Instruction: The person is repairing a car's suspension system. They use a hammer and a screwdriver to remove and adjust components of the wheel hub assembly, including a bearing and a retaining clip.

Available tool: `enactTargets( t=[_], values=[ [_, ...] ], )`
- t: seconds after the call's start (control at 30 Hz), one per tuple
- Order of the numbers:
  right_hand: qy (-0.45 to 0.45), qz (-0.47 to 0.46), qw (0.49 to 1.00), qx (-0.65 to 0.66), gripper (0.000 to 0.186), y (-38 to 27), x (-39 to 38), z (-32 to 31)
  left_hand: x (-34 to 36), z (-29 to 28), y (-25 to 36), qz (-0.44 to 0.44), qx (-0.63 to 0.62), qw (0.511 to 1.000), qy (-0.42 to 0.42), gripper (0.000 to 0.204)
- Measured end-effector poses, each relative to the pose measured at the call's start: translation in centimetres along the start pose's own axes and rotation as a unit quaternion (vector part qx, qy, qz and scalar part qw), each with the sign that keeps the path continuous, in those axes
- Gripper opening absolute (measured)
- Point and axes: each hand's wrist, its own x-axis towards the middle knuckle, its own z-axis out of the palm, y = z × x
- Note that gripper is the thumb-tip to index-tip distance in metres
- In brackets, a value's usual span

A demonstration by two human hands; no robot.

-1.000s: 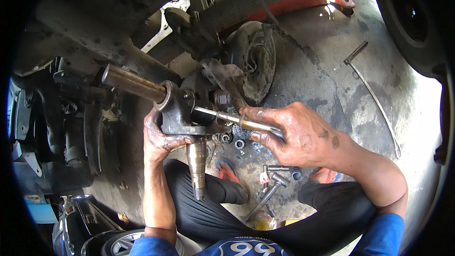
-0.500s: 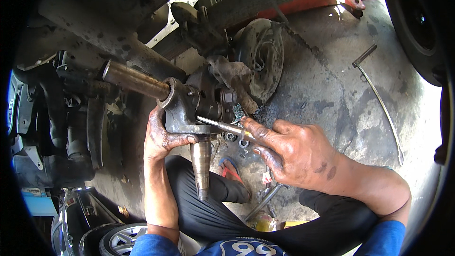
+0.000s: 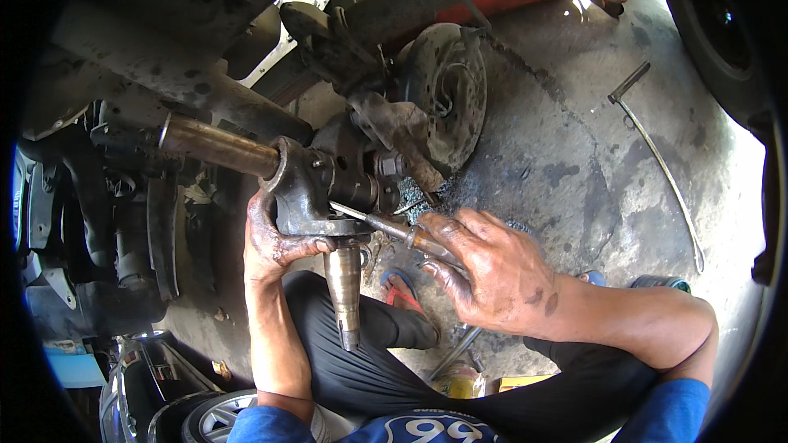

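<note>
Cupping the dark steering knuckle (image 3: 304, 205) from its outer side, the person's left hand (image 3: 269, 238) is curled partway round the casting, the thumb lying along the flange and the other fingers mostly hidden behind it. The knuckle sits in front of the person, above the left knee, fitted against the axle end (image 3: 353, 174). Its tapered spindle (image 3: 345, 287) points down toward the lap, while a thick bare pin (image 3: 220, 145) sticks out of the top bore toward the upper left.

The right hand (image 3: 501, 271) is closed round the handle of a slim screwdriver (image 3: 394, 228), thumb on one side, forefinger stretched along the other. The blade slants up to the edge of the knuckle, by the gap beside the axle end; from here I can't quite tell whether the tip touches metal.

Beyond the axle end stands a round, dusty plate (image 3: 464, 98). Over to the right, a long bent-handled wrench (image 3: 663, 164) lies on the stained concrete floor (image 3: 566, 189), below a black tyre (image 3: 712, 41).
</note>
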Motion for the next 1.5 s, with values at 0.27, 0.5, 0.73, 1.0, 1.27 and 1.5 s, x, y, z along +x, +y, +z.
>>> enactTargets(
  t=[0.27,0.5,0.73,1.0,1.27,1.5],
  values=[
    [-0.115,-0.029,0.987,0.106,0.037,3.2,2.5,-1.2,0.2,0.6,1.0,-0.026,-0.044,0.998,-0.031,0.102],
    [-0.213,0.045,0.960,0.179,0.036,3.0,4.9,-4.1,0.6,0.0,0.2,0.011,-0.018,0.999,-0.029,0.107],
    [-0.278,0.106,0.919,0.259,0.034,3.2,7.4,-5.3,0.6,-0.1,0.2,-0.023,-0.036,0.997,-0.064,0.102],
    [-0.218,0.196,0.907,0.304,0.044,-0.4,3.6,-3.1,0.6,0.2,0.7,-0.017,0.040,0.999,-0.024,0.103],
    [-0.285,0.120,0.919,0.244,0.040,3.5,6.7,-4.4,0.4,0.5,1.1,-0.040,-0.002,0.999,-0.033,0.099],
    [-0.280,0.234,0.885,0.291,0.037,2.3,5.5,-3.4,0.6,0.7,1.0,-0.008,0.003,1.000,-0.018,0.099]
  ],
)
